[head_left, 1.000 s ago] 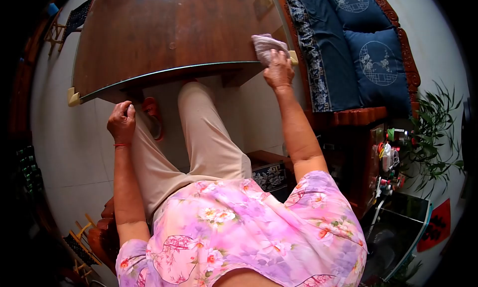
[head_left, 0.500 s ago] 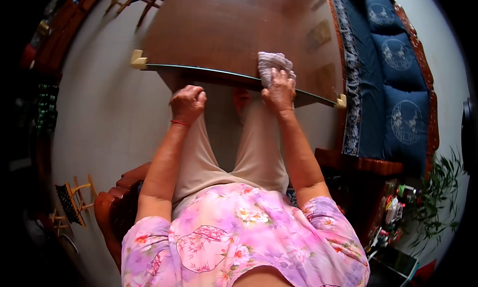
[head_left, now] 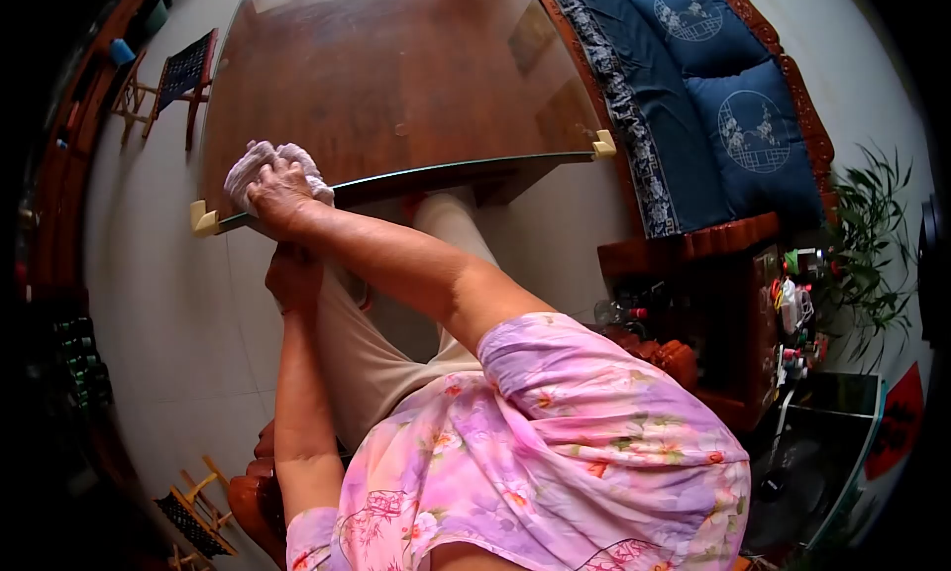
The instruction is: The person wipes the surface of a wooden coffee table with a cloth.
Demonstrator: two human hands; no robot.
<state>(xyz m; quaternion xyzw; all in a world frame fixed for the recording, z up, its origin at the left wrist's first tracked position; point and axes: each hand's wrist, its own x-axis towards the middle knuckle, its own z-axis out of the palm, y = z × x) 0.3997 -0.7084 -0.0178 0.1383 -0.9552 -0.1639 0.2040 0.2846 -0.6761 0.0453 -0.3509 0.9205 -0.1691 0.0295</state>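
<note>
Leftward along the desk [head_left: 396,76] the cloth [head_left: 245,183] had moved, from the right part of the front edge half a second earlier to the left corner; the right hand [head_left: 282,197] had gone with it, and the view had swung too. Nearest lay the floral shirt [head_left: 584,422], its right sleeve drawn forward by the reach, with pale trousers [head_left: 367,368] beyond. The left hand [head_left: 294,277] hung by their left leg, under the right arm [head_left: 416,262] near its wrist, half hidden and in shade; whether it touched that wrist, or how its grip stood, could not be told. The right grip held the cloth, fingers spread over the bunched fabric on the desk at the front edge, just beside the left guard [head_left: 204,219]. The step in hand seemed to be a wiping stroke along that edge, near its left end. A next move, as judged from this, called for steady, flat pressure, a short turn that would not snag the guard, and the left hand kept out of the way. Farther off, the right guard [head_left: 603,144] capped the other front corner, a blue sofa [head_left: 684,165] ran along the desk's right side, and a folding stool [head_left: 186,71] stood beyond its left side.
</note>
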